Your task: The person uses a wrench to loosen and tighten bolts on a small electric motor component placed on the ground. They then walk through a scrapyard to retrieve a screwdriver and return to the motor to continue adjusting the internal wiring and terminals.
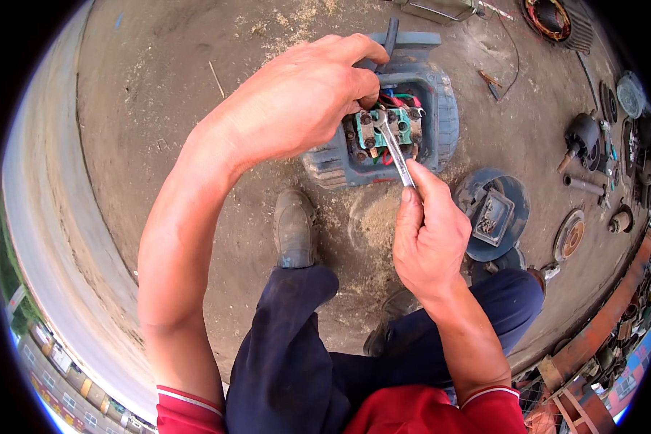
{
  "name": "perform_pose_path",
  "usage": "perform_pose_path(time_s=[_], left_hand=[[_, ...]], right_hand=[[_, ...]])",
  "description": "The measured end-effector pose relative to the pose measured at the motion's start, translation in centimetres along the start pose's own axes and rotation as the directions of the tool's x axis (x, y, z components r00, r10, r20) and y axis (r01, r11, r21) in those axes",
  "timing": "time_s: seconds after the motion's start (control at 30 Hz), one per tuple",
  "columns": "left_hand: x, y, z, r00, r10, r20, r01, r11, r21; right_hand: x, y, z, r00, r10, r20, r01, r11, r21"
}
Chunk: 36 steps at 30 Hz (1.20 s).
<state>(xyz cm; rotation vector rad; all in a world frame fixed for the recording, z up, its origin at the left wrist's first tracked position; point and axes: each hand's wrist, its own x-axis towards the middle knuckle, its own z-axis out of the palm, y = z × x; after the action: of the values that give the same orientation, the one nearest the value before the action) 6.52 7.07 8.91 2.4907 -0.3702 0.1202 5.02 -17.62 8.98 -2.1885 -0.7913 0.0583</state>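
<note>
A grey-blue electric motor (447,108) lies on the ground ahead of me, its terminal box uncovered. Inside sits a green terminal block (401,132) with bolts, nuts and coloured wires. My right hand (430,235) grips a silver wrench (396,153), thumb along its shank. The wrench's far end rests at a bolt on the upper part of the block. From the left, my left hand (304,98) reaches over the box with its fingers bent inward at the block's upper edge. A thick black cable (391,36) runs beside its fingertips; what they pinch is hidden.
A round basin (517,189) holding a small rectangular tray (493,217) stands right of the motor. Farther right lie a rusty disc (570,235), a metal tube (584,186) and assorted motor parts. My boot (294,220) is just below the motor. Sawdust-like debris (383,220) covers some ground.
</note>
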Motion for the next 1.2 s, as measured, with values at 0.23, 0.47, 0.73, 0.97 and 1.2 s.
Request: perform_pose_path(time_s=[0.23, 0.47, 0.73, 0.97, 1.2], left_hand=[[0.4, -1.8, -3.2, 0.985, -0.158, -0.073, 0.143, 0.972, -0.184], [3.4, -1.3, -1.6, 0.846, -0.53, 0.059, 0.522, 0.8, -0.295], [7.3, -1.7, 0.3, 0.862, -0.504, 0.058, 0.507, 0.846, -0.165], [1.0, 1.4, -1.0, 0.998, -0.045, -0.047, 0.046, 0.999, 0.01], [2.2, 1.5, -0.2, 0.997, 0.0, -0.078, 0.004, 0.999, 0.045]], right_hand=[[-0.1, -0.4, 0.0, 0.996, 0.082, 0.039, -0.085, 0.994, 0.072], [-1.7, 1.2, -2.4, 0.973, 0.23, -0.033, -0.209, 0.928, 0.309], [-2.6, 1.0, -2.8, 0.942, 0.334, 0.0, -0.296, 0.835, 0.463], [-2.1, 1.5, -4.3, 0.925, 0.379, -0.016, -0.311, 0.782, 0.539], [-2.7, 1.0, -4.0, 0.901, 0.43, 0.054, -0.372, 0.702, 0.607]])
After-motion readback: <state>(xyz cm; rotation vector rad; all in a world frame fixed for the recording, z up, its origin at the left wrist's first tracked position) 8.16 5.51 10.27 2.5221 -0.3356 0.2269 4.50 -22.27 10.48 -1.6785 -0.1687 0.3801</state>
